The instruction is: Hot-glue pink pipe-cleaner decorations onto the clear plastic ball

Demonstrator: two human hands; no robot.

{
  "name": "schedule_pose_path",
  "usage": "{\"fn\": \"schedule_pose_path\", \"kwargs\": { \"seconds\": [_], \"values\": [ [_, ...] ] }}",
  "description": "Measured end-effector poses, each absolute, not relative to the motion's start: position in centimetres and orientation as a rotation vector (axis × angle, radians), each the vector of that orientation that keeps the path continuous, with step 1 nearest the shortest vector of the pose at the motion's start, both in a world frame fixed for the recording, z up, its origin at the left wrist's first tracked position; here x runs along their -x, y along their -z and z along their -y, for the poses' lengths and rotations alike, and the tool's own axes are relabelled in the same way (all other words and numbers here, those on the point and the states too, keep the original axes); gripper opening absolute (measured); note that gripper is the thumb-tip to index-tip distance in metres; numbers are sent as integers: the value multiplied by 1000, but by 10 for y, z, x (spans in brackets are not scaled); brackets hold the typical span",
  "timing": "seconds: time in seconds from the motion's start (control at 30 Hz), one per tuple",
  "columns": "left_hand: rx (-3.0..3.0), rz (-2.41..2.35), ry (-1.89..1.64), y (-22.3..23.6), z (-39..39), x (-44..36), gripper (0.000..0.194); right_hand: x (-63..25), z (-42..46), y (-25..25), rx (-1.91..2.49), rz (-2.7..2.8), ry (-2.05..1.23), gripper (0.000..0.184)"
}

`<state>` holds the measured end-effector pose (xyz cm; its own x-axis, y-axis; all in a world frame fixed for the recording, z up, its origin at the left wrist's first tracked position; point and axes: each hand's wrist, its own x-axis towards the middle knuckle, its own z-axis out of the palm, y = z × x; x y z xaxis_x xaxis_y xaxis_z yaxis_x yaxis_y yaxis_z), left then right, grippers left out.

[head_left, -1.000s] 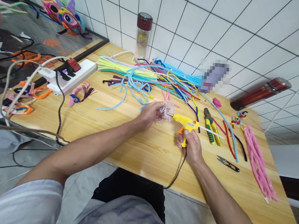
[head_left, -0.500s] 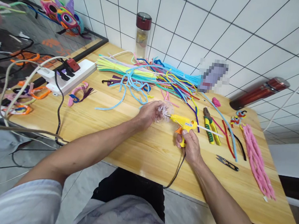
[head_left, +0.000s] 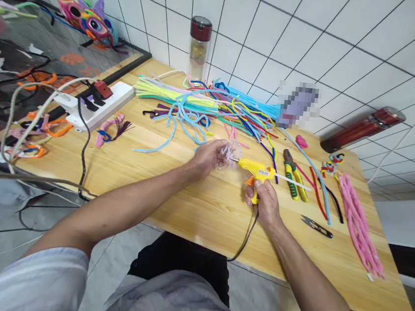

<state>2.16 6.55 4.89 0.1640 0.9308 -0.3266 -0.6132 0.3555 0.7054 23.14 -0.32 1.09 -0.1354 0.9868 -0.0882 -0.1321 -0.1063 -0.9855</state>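
A yellow hot glue gun (head_left: 252,168) is gripped by its handle in my right hand (head_left: 267,201), thumb near the top of the grip. A white glue stick (head_left: 292,181) pokes out of its back end, and a black cord hangs below. My left hand (head_left: 207,159) is closed on a crumpled piece of clear plastic (head_left: 233,151). The gun's metal nozzle points left into this plastic; whether it touches I cannot tell. Behind the hands lies a pile of coloured pipe cleaners (head_left: 198,102).
A power strip (head_left: 112,103) with cords is at left. Pliers (head_left: 294,177), thread snips (head_left: 316,226) and a pink pipe cleaner bundle (head_left: 360,221) lie at right. A glass bottle (head_left: 198,50) and a red flask (head_left: 364,130) stand near the tiled wall.
The view has shifted very slightly. Both hands, the glue gun and the plastic keep nearly the same positions.
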Motion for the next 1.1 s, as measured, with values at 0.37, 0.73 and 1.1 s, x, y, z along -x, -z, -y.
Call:
{"fn": "schedule_pose_path", "kwargs": {
  "seconds": [0.37, 0.73, 1.1],
  "values": [
    [-384, -824, -1144, -48, -67, -22, 22, -231, 3, -11, 1122, 1129, -1419, 48],
    [-311, -799, -1174, -51, -68, -20, 20, -232, 3, -9, 1115, 1151, -1450, 45],
    [-287, -754, -1194, -52, -72, -16, 27, -232, 3, -9, 1134, 1179, -1443, 47]
  ]
}}
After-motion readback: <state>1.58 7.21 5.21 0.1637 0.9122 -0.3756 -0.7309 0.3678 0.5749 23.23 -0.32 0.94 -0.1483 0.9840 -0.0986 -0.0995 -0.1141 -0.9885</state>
